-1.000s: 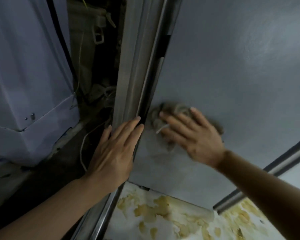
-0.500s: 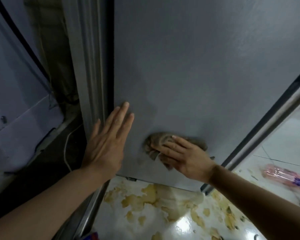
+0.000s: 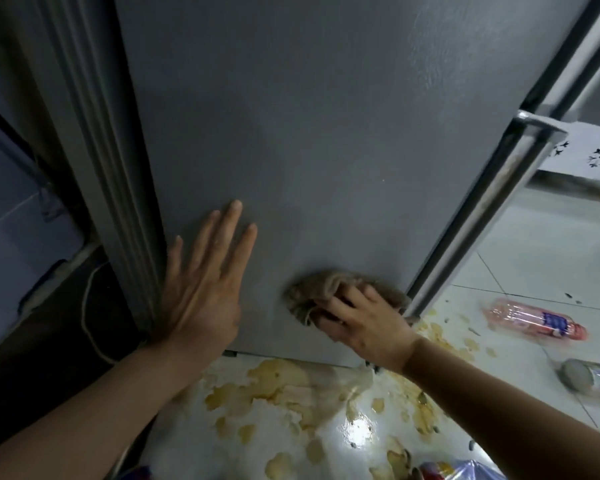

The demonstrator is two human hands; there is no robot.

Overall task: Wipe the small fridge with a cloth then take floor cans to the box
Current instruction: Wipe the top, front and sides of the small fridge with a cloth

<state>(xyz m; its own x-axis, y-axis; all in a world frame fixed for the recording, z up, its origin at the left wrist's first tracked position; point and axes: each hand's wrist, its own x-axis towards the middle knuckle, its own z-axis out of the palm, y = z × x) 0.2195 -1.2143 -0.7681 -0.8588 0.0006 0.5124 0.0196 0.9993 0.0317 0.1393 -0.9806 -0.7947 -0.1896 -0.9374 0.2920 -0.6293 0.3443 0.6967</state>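
Note:
The small grey fridge (image 3: 309, 133) fills the upper middle of the head view, its flat side panel facing me. My left hand (image 3: 205, 289) lies flat on the panel's lower left, fingers straight and spread. My right hand (image 3: 364, 323) grips a bunched grey-brown cloth (image 3: 312, 292) and presses it against the panel's lower right corner, close to the floor. A pink plastic bottle (image 3: 534, 318) lies on the tiles at right. A can (image 3: 589, 379) lies on its side below the bottle.
A yellowish spill (image 3: 291, 386) spreads over the glossy white floor under the fridge. A metal door edge (image 3: 492, 209) runs diagonally at right. A white cable (image 3: 90, 306) hangs in the dark gap at left. Red and clear packaging (image 3: 458, 471) shows at the bottom edge.
My right hand has slid the cloth down and to the right across the panel, to its lower corner. My left hand has shifted from the fridge's left edge onto the panel. The view has swung right.

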